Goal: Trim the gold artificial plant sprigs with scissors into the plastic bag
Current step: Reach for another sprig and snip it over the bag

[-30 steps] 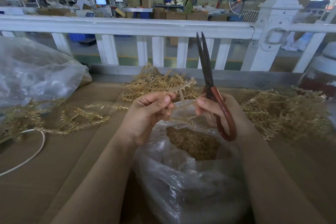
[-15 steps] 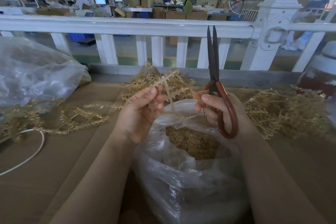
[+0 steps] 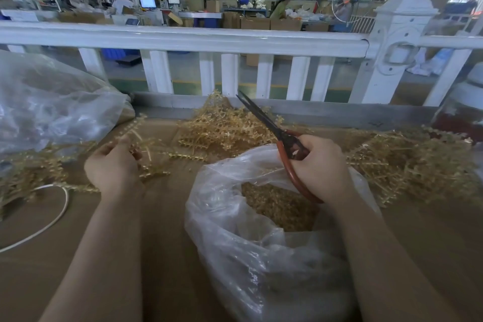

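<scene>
My right hand [image 3: 320, 167] grips the red-handled scissors [image 3: 281, 138] over the open clear plastic bag [image 3: 235, 230]; the dark blades are nearly together and point up and to the left. Gold trimmings [image 3: 277, 206] fill the bag's inside. My left hand [image 3: 112, 167] is out to the left over the brown surface and pinches a blurred gold sprig [image 3: 136, 128] above a scatter of loose sprigs. Piles of gold sprigs lie at the back centre [image 3: 222, 128] and at the right [image 3: 413, 165].
A large clear plastic bag [image 3: 52, 102] lies at the left with more gold sprigs [image 3: 31, 170] under it. A white cord [image 3: 52, 217] loops at the left edge. A white railing [image 3: 183, 39] runs along the back. A jar-like container [image 3: 465, 110] stands far right.
My left hand has swung away from the bag to the left with the bare stem piece. My right hand has tipped the scissors from upright to slanting left and lowered them over the bag.
</scene>
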Motion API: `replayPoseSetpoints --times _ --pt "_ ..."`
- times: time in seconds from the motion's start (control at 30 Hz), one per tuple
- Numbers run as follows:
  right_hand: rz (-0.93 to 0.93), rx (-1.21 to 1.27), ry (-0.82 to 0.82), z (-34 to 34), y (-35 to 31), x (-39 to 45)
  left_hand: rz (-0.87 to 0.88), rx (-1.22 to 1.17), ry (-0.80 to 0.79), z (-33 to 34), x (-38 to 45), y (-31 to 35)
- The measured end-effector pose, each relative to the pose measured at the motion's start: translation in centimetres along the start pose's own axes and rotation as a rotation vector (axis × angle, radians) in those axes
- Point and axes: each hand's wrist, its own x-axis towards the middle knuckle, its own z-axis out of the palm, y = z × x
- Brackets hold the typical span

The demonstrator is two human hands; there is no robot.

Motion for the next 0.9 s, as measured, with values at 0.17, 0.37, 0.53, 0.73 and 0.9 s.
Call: replayPoseSetpoints --times 0.17,0.37,0.53,0.73,0.9 --pt "-0.009 -0.054 0.031 0.5 0.7 0.1 0.045 0.126 0.249 -0.1 0.9 -0.2" --pt "-0.024 -0.105 0.035 0.8 1.1 -0.1 0.369 0.669 0.335 0.6 -2.1 0.3" --pt "-0.044 -0.118 0.030 1.0 1.2 -0.2 0.777 1.079 -0.018 1.3 -2.8 -1.0" --pt "-0.029 -0.106 0.014 1.1 1.2 -0.1 0.806 1.601 -0.476 2.9 -3.7 -3.3" --pt "-0.033 -0.146 0.015 1.0 0.9 -0.3 0.841 1.571 -0.484 3.4 -4.2 -3.0"
